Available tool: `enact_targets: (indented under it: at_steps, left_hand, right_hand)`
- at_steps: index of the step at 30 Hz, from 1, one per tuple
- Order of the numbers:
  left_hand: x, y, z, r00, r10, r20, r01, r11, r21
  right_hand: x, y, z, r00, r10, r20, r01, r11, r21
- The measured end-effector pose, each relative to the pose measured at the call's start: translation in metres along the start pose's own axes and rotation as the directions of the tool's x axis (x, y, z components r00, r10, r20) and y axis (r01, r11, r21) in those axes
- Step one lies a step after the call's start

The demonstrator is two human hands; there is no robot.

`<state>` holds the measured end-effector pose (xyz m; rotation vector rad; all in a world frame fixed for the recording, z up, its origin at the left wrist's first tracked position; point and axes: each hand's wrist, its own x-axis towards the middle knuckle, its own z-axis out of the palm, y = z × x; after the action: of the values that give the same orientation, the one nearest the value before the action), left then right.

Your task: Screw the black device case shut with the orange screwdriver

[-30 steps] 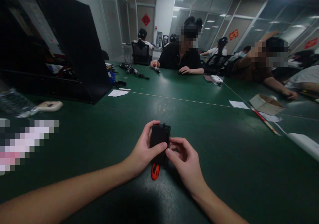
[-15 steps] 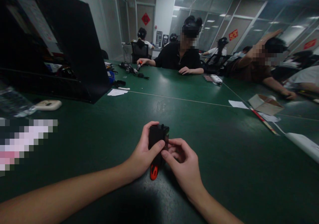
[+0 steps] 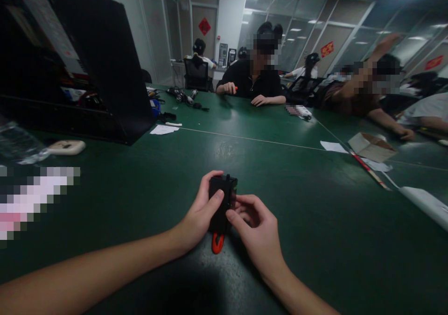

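A small black box-shaped device (image 3: 220,219) stands near the middle of the green table (image 3: 168,179), with a short black knob on top. At its near end an orange loop (image 3: 217,251) sticks out toward me. My left hand (image 3: 198,217) wraps its left side, the thumb lying across the front face and the index finger reaching over the top. With thumb and fingers, my right hand (image 3: 261,226) pinches the lower right edge. The far side of the device and some fingertips are hidden.
An open black computer case (image 3: 108,72) stands at the left, with crumpled clear plastic (image 3: 21,140) and a beige rounded object (image 3: 66,148) before it. Cables (image 3: 184,96) lie beyond. Opposite, a co-worker (image 3: 250,81) holds something orange-tipped. To the right sits a cardboard box (image 3: 367,147).
My left thumb has slid left and up across the device's face. The orange loop has turned slightly. The co-worker opposite has drawn the orange-tipped thing toward their body.
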<state>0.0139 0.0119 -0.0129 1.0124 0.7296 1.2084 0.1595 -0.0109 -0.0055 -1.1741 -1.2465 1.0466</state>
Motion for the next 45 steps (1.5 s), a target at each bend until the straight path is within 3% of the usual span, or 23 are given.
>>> enact_targets:
  at_steps: [6,9,15,22,26,33,39,45]
  left_hand:
    - [0.000,0.000,0.000,0.999,0.000,0.035,0.000,1.000,0.005]
    - [-0.001,0.000,-0.001,0.999,0.010,0.043,-0.010,1.000,0.007]
    - [0.002,0.002,-0.004,0.975,0.014,0.222,0.002,0.998,-0.068]
    - [0.005,0.006,-0.002,0.984,0.013,0.177,-0.001,0.997,-0.071]
    - [0.007,0.003,-0.003,0.981,0.003,0.194,0.009,0.998,-0.063]
    - [0.008,0.002,-0.005,0.986,-0.053,0.161,0.050,0.999,0.021]
    - [0.008,0.005,-0.007,0.925,-0.092,0.370,0.080,0.996,0.046]
    - [0.007,0.006,-0.007,0.930,-0.101,0.354,0.083,0.994,0.065]
  right_hand:
    - [-0.001,-0.001,0.004,0.999,0.038,-0.035,-0.039,0.999,-0.016]
    - [-0.002,-0.002,0.006,1.000,0.019,0.005,-0.019,0.999,-0.049]
    - [-0.002,0.002,0.007,0.994,-0.011,0.105,0.019,0.998,-0.068]
    - [0.000,0.001,0.001,0.972,0.047,0.231,-0.025,0.995,-0.097]
    - [0.002,-0.002,-0.001,0.979,0.098,0.181,-0.099,0.995,-0.002]
    - [0.004,-0.002,-0.002,0.984,0.111,0.141,-0.110,0.994,-0.013]
    - [0.006,-0.007,-0.004,0.990,0.129,0.062,-0.131,0.991,0.035]
    - [0.008,-0.011,-0.004,0.993,0.119,0.026,-0.120,0.993,0.022]
